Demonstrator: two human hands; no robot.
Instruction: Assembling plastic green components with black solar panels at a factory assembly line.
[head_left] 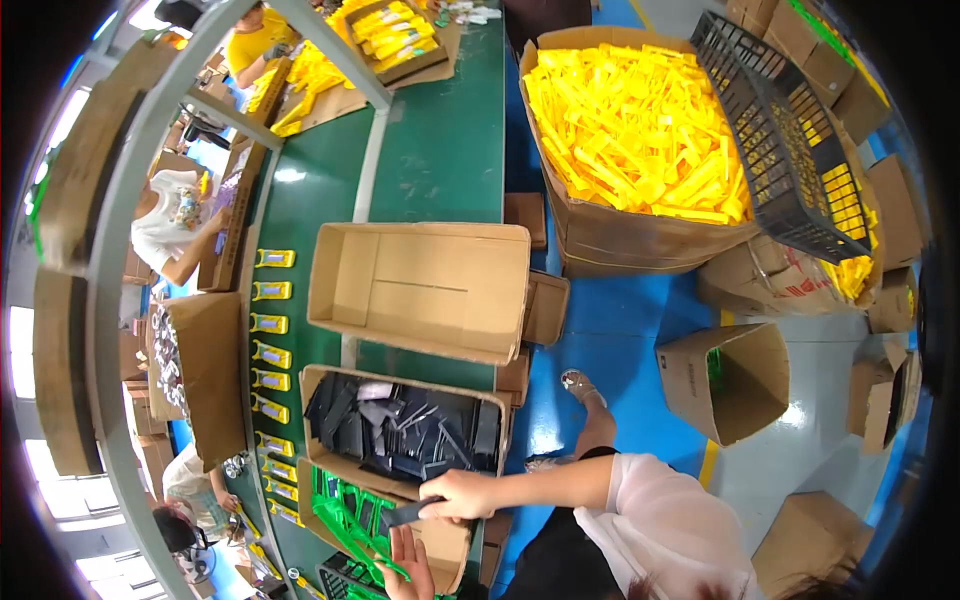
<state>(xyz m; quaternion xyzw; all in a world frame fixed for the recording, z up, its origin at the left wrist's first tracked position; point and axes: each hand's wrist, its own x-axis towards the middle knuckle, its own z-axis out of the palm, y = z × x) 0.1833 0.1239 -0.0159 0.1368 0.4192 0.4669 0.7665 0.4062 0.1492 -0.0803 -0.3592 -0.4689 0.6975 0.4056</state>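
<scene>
Two hands at work, lower middle of the frame. My right hand [458, 496] has thumb and fingers closed on one end of a dark flat piece [408, 512], its other end left free, likely so it can be offered across. My left hand [412, 572] lies palm up, fingers extended and parted beside green strips [345, 522]; one strip reaches the fingertips, but whether I grip it, cannot tell.

Strips sit in a cardboard box [452, 550] right under my hands. Just above it, a second box [372, 483] holds more dark pieces [440, 425], loosely heaped. Both side by side at my edge of the bench, presumably to shorten the reach. Next up, a larger open carton [430, 290], bottom seam showing.

Along the bench's far edge, left of centre: a column of yellow packs [271, 353], evenly spaced, perhaps for easy counting. Bench surface [440, 150]: green, faintly scuffed, glossy under the lamps.

Floor [620, 350] blue, grey farther right. Upper right, a big carton [620, 240] brims with yellow parts [640, 130], black crate [775, 140] leaning on it. Co-workers at upper left and lower left.
</scene>
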